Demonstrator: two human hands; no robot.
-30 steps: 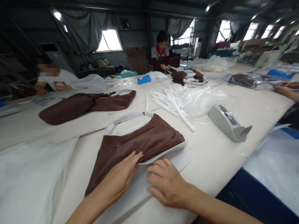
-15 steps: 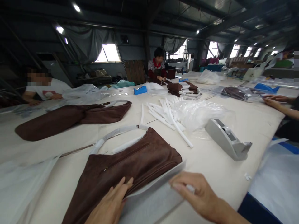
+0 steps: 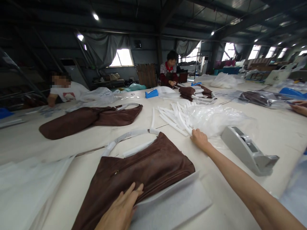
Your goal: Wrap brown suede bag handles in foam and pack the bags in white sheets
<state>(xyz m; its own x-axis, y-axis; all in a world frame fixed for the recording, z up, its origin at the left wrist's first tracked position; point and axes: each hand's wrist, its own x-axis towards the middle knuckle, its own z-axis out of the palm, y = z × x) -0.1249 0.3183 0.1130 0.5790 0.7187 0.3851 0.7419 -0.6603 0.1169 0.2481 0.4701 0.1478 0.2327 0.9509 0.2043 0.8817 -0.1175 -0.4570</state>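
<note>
A brown suede bag (image 3: 148, 169) with a zip pocket and a white-wrapped handle (image 3: 129, 137) lies in front of me on a white foam sheet (image 3: 177, 201). My left hand (image 3: 122, 207) lies flat on the bag's lower edge, fingers stretched out. My right hand (image 3: 199, 139) is stretched forward to the near end of a pile of white foam strips (image 3: 175, 116), its fingers curled at one strip; whether it grips the strip is hidden.
A grey tape dispenser (image 3: 249, 153) stands to the right. Clear plastic bags (image 3: 216, 116) lie behind the strips. A second brown bag (image 3: 88, 116) lies at left, white sheets (image 3: 26, 188) at near left. Two people work at the far side; another person's hand (image 3: 298, 108) shows at right.
My right hand left the foam sheet beside the bag and reached forward to the white strips. My left hand stayed on the bag. The view tilted up.
</note>
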